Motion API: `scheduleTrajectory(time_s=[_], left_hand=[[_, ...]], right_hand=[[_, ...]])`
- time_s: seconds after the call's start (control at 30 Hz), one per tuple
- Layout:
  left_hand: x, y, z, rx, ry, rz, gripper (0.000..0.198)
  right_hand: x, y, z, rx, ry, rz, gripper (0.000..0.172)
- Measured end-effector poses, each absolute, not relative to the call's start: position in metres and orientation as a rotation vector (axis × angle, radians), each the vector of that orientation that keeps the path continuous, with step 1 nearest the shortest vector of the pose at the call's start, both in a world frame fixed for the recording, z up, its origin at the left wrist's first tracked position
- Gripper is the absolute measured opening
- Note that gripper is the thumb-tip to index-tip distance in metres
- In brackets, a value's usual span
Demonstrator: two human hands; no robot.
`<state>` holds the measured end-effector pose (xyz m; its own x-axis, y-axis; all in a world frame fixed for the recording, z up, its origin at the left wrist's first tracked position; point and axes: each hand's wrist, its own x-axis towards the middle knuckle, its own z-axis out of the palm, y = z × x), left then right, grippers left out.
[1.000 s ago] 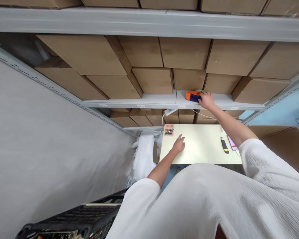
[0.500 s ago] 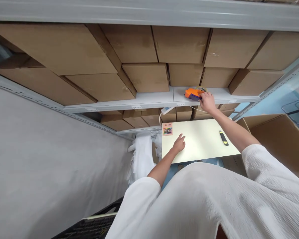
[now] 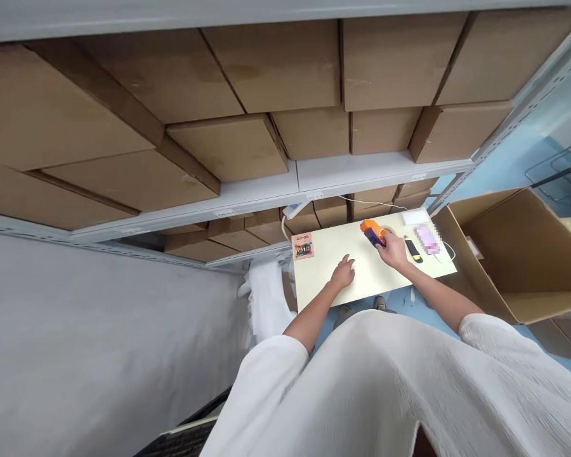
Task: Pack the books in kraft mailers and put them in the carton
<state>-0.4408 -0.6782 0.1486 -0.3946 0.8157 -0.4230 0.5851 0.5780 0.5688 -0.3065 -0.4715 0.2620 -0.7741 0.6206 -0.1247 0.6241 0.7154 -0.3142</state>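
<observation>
My right hand [image 3: 394,251] is closed around an orange and purple tape dispenser [image 3: 372,232] over the right half of the pale yellow table [image 3: 323,273]. A roll of tape shows at its far side. Just right of that hand lies a black and yellow utility knife [image 3: 413,250]. My left hand [image 3: 343,273] hovers over or rests on the middle of the table, fingers apart, holding nothing. A small pink picture card [image 3: 303,246] lies at the table's far left corner.
A pink phone [image 3: 427,239] with a cable and a white box [image 3: 415,217] are at the table's right end. An open carton [image 3: 518,254] stands beyond. Shelves [image 3: 261,192] of cardboard boxes [image 3: 228,147] rise behind; white wrapping [image 3: 268,295] hangs left.
My right hand has brought the tape dispenser from the shelf down over the table. The view has shifted, so the phone and white box now show. My left hand has hardly moved.
</observation>
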Motion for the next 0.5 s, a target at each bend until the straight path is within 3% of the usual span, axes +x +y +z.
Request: scheduleTrajectory(time_s=[0.23,0.5], left_hand=[[-0.41,-0.667,0.135,1.121,2.082,0.363,0.059],[-0.391,-0.67,0.127,1.037,2.079,0.278,0.055]], right_hand=[[-0.257,-0.447,0.188,1.287,2.591,-0.545,0.033],[-0.237,-0.428,0.157,1.344,2.463,-0.624,0.035]])
